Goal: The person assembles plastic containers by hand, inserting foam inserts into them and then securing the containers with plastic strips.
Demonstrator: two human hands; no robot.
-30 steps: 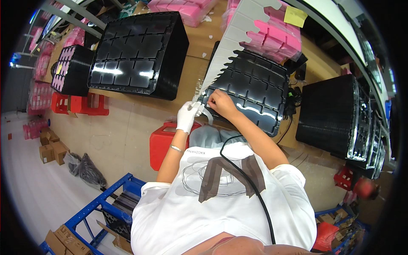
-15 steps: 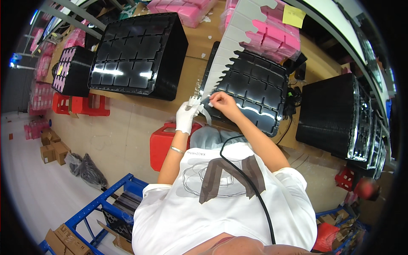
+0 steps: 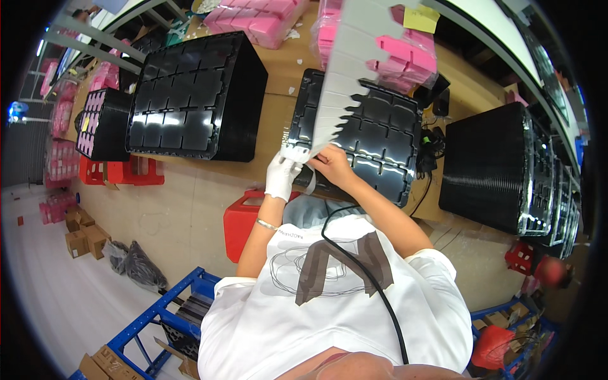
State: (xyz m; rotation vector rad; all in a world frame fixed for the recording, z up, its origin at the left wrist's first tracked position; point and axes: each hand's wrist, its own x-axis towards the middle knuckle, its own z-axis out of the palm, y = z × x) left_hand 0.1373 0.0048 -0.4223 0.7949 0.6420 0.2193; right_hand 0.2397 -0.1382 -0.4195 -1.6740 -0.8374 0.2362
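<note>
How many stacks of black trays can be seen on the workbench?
4. One small stack at far left with pink pieces on top, one large stack beside it, one low stack under the hands, one tall stack at right. More may be hidden beyond the right edge.

I am standing in a factory packing or assembly area. My wooden workbench [image 3: 278,120] carries tall stacks of black moulded plastic trays [image 3: 196,95], with further stacks [image 3: 500,171] to my right. Bundles of pink packaged goods [image 3: 259,16] sit along the back edge. Cardboard cartons [image 3: 82,231], a blue metal rack [image 3: 152,316] and red plastic stools [image 3: 123,172] stand on the plain floor
</note>
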